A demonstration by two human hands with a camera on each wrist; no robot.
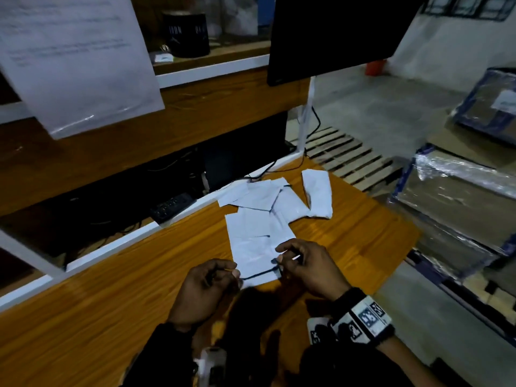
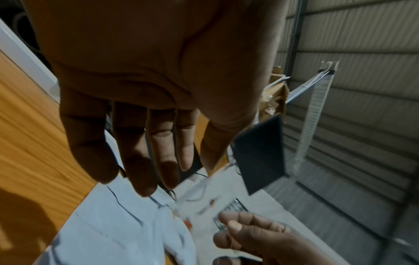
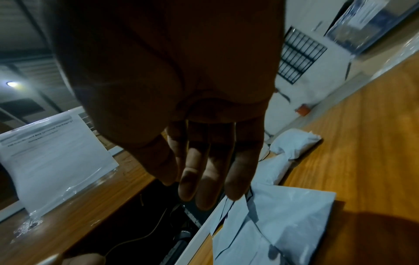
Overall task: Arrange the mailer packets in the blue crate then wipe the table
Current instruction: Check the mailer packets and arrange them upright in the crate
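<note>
Several white mailer packets lie overlapping on the orange wooden table, with a bulging one at the far right of the pile. The nearest packet has a dark near edge. My left hand hovers at its near left corner and my right hand at its near right corner. The left wrist view shows the left hand with relaxed fingers above the packets, holding nothing. The right hand likewise hangs with straight fingers over the packets.
A dark monitor hangs above the table's far end, and a laminated sheet hangs at the left. A power strip and cables lie on the lower shelf behind. Blue-edged, plastic-wrapped boxes and a wooden pallet stand to the right.
</note>
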